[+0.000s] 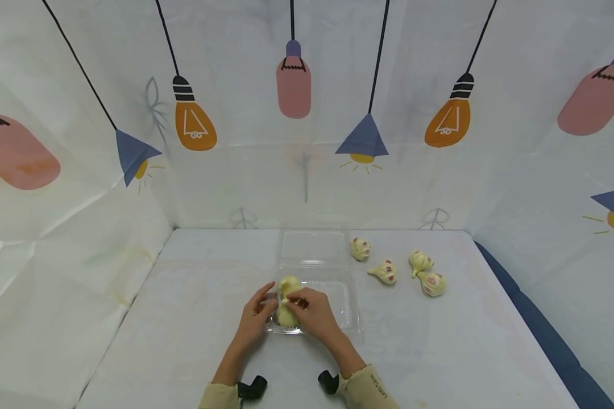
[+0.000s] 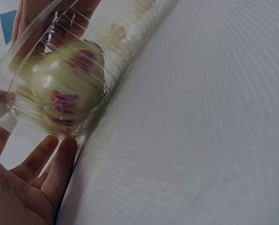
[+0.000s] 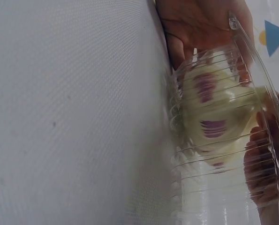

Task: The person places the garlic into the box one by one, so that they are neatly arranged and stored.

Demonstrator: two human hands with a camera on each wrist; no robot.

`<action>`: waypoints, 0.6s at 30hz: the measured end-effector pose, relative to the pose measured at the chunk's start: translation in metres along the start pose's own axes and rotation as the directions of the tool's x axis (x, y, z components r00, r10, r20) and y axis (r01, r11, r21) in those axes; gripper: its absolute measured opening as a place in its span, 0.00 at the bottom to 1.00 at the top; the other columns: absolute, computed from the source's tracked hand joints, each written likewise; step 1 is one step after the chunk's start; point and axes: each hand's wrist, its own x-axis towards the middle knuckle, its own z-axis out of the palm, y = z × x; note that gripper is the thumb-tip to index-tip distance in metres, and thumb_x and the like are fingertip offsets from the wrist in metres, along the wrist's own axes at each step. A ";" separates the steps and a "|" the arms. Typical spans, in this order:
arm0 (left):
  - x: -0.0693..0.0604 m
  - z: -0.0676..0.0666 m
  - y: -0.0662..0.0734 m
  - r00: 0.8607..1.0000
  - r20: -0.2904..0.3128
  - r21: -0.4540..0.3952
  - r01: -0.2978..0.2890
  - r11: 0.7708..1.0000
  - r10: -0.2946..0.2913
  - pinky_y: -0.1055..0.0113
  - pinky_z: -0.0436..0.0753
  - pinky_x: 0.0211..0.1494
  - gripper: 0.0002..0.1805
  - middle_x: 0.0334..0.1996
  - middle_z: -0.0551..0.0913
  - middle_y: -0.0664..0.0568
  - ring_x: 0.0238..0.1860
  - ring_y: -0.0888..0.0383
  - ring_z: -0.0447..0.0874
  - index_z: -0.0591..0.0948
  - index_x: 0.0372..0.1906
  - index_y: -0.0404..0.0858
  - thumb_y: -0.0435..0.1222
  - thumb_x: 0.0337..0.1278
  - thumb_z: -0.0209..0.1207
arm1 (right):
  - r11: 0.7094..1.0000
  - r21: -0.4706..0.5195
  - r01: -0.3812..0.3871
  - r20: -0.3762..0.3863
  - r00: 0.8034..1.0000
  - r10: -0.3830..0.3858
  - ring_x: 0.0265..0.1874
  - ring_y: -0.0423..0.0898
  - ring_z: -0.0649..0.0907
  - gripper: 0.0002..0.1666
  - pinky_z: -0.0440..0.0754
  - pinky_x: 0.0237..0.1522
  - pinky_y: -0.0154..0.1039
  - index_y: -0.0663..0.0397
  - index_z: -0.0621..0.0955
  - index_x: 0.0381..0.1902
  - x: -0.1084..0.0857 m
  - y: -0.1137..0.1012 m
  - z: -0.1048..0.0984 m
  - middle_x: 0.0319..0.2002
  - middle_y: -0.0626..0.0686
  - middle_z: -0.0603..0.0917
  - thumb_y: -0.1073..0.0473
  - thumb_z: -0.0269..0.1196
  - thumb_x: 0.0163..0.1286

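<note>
A clear hinged plastic container (image 1: pixel 344 307) lies with its lid (image 1: pixel 314 247) folded back. Two garlic bulbs, a rear one (image 1: pixel 289 283) and a front one (image 1: pixel 287 317), sit along its left side. My right hand (image 1: pixel 314 312) reaches inside and pinches the front bulb by its pale stem. Against the left wall rests my left hand (image 1: pixel 254 319); in the left wrist view its extended fingertips touch the outside of the ribbed plastic. The purple-marked front bulb (image 3: pixel 209 108) shows through the wall in the right wrist view, where reflections partly hide the right fingers.
Several more garlic bulbs lie on the white table (image 1: pixel 194 272) right of the container: one by the lid (image 1: pixel 360 249), one in front of it (image 1: pixel 385 272), and two touching each other, an upper (image 1: pixel 420 261) and a lower (image 1: pixel 432 283). A printed curtain (image 1: pixel 245 182) stands behind.
</note>
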 end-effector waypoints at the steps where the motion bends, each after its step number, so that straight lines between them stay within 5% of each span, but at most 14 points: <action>1: 0.000 0.000 0.000 1.000 0.002 0.004 0.005 1.000 -0.005 0.68 0.79 0.41 0.24 0.52 0.76 0.26 0.41 0.43 0.83 0.68 0.66 0.26 0.26 0.67 0.55 | 1.000 -0.004 -0.003 0.002 1.000 0.003 0.27 0.37 0.80 0.07 0.78 0.28 0.31 0.60 0.86 0.36 0.000 0.000 0.000 0.29 0.47 0.85 0.66 0.71 0.58; 11: 0.005 0.001 -0.036 0.999 -0.044 -0.025 -0.018 1.000 0.017 0.67 0.79 0.39 0.25 0.52 0.78 0.32 0.40 0.55 0.83 0.70 0.67 0.33 0.29 0.67 0.57 | 1.000 -0.009 -0.019 0.021 1.000 0.019 0.27 0.37 0.81 0.06 0.79 0.29 0.31 0.58 0.87 0.36 0.000 -0.002 -0.001 0.30 0.50 0.86 0.67 0.70 0.59; 18: 0.006 0.000 -0.041 0.999 -0.031 -0.032 -0.039 0.999 0.038 0.67 0.80 0.42 0.25 0.52 0.78 0.34 0.43 0.56 0.83 0.69 0.68 0.34 0.33 0.68 0.56 | 0.999 -0.019 -0.028 0.037 0.999 0.028 0.26 0.36 0.79 0.05 0.78 0.28 0.31 0.57 0.87 0.36 0.000 -0.004 -0.002 0.31 0.48 0.86 0.64 0.70 0.60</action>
